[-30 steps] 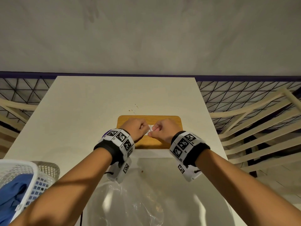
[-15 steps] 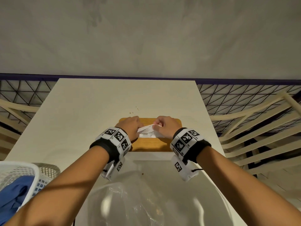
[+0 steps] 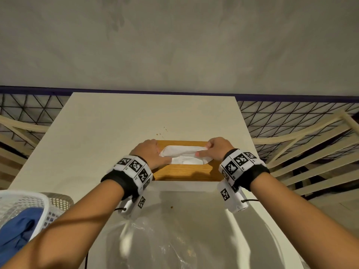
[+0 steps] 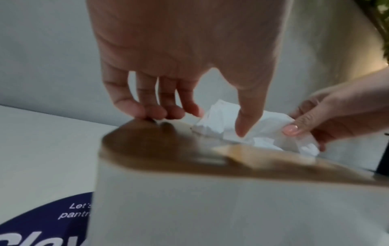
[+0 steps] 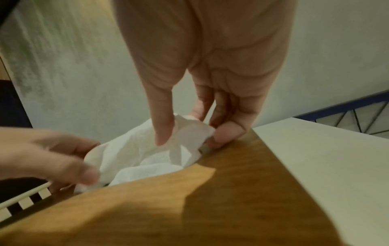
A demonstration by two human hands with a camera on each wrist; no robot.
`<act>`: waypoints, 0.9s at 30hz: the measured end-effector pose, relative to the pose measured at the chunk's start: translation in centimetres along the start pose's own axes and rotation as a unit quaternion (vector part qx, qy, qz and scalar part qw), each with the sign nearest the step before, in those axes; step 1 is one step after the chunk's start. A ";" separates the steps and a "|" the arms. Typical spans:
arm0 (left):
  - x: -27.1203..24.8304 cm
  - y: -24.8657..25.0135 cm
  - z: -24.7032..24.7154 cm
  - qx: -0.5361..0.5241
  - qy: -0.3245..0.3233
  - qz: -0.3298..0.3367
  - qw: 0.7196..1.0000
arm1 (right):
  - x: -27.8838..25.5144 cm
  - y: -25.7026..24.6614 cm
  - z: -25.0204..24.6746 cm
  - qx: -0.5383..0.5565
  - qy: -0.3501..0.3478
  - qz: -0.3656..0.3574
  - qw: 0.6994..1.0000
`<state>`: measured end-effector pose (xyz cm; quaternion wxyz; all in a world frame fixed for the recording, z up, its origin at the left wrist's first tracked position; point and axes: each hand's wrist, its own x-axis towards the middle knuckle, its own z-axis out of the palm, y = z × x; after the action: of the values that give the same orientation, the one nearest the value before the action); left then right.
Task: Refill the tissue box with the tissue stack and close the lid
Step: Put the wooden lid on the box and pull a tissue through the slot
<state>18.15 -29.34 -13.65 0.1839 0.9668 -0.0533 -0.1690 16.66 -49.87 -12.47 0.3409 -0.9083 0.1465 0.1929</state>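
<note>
The left hand [image 3: 151, 153] pinches the left end of a crumpled white tissue sheet [image 3: 183, 151], thumb over it, remaining fingertips resting on the lid. The right hand [image 3: 215, 149] pinches the right end between thumb and fingers. The sheet is stretched over the slot of the rounded wooden lid [image 3: 186, 172], which sits closed on the white tissue box [image 4: 210, 208], centrally on the pale table [image 3: 108, 129]. Risk: uneven pull could tear the thin sheet or drag further tissues through the slot; upward force could lift the lid. A clear plastic wrapper [image 3: 151, 245] lies nearer; a white mesh basket [image 3: 25, 204] stands near left.
</note>
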 end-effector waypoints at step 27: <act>-0.6 -3.3 1.2 -0.087 0.085 0.072 0.990 | 0.3 3.4 -1.3 0.196 -0.041 0.000 0.980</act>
<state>17.25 -26.56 -15.77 0.2832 0.9515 -0.0918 -0.0769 15.88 -53.24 -13.55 0.5180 -0.8153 0.1675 0.1972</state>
